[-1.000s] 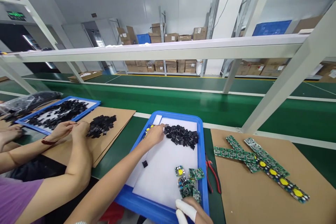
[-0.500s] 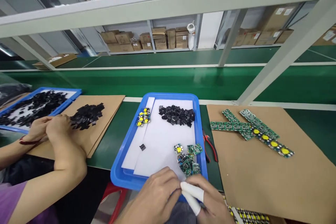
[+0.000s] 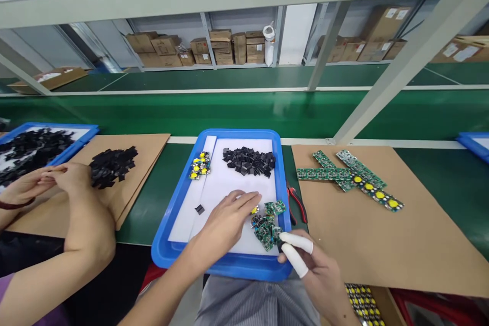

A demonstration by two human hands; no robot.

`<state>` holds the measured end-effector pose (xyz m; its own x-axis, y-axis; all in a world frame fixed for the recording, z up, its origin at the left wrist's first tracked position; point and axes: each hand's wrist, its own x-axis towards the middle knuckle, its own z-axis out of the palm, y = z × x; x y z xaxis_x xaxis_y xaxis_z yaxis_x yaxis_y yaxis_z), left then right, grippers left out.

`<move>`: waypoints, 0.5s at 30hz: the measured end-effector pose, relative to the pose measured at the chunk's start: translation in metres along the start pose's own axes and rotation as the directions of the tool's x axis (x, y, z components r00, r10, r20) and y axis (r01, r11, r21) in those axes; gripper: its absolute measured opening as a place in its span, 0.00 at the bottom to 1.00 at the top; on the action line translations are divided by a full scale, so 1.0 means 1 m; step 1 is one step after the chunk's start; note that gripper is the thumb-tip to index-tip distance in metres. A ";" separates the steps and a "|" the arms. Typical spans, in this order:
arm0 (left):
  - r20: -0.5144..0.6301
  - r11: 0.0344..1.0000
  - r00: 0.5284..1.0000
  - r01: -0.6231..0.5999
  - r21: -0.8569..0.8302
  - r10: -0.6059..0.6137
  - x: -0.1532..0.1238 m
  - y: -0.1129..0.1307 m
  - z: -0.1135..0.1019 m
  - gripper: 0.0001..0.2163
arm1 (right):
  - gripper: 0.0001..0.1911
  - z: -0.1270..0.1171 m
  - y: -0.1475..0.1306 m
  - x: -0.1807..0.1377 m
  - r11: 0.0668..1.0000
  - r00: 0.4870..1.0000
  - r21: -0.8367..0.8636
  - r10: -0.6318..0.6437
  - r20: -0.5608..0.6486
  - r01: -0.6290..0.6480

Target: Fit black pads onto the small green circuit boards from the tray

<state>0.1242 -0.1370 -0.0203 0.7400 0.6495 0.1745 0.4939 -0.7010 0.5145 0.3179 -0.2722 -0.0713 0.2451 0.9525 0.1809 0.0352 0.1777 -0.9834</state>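
My left hand reaches over the white-lined blue tray, fingers stretched out. Its fingertips are at a small circuit board with a yellow LED, which they partly cover; I cannot tell if they touch it. At the tray's near right corner, my right hand, with white finger cots on two fingers, pinches a small black piece. Beside it lies a heap of small green circuit boards. A black pile of flat pieces, one loose black piece and a cluster of yellow-LED boards also lie in the tray.
Red-handled pliers lie right of the tray. Green board strips and a yellow-LED strip rest on cardboard. At left, a co-worker's hands work near black pieces. A frame post rises ahead.
My hands have parted. The left has moved forward over the tray to the yellow-LED board; the right has shifted slightly right and up, with a black piece now visible. The view has tilted down.
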 end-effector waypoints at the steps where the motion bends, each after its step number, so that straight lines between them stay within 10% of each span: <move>1: 0.032 0.998 0.999 0.005 0.067 -0.007 0.005 -0.009 0.005 0.32 | 0.10 0.000 0.000 0.001 0.997 0.999 0.061 0.041 -0.006 -0.040; 5: 0.082 0.994 0.994 0.072 0.082 -0.079 0.007 -0.027 0.010 0.29 | 0.07 -0.005 0.005 -0.003 0.981 0.992 0.156 0.121 -0.045 -0.112; 8: -0.033 0.929 0.963 0.247 -0.275 -0.266 -0.007 -0.023 0.001 0.17 | 0.08 -0.008 0.006 -0.006 0.991 0.989 0.083 0.111 -0.101 -0.103; 11: 0.034 0.556 0.891 0.312 -0.770 -0.453 -0.028 -0.007 0.000 0.15 | 0.07 -0.004 0.001 -0.002 0.997 0.993 0.064 0.041 -0.107 -0.034; 15: 0.162 0.100 0.849 0.243 -0.965 -0.502 -0.048 0.018 0.018 0.13 | 0.08 0.011 -0.008 0.008 0.996 0.997 0.083 -0.001 -0.080 0.008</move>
<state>0.1057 -0.1863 -0.0339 0.4543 0.8562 -0.2459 -0.2110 0.3716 0.9041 0.3093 -0.2631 -0.0616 0.3222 0.9293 0.1807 -0.0438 0.2053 -0.9777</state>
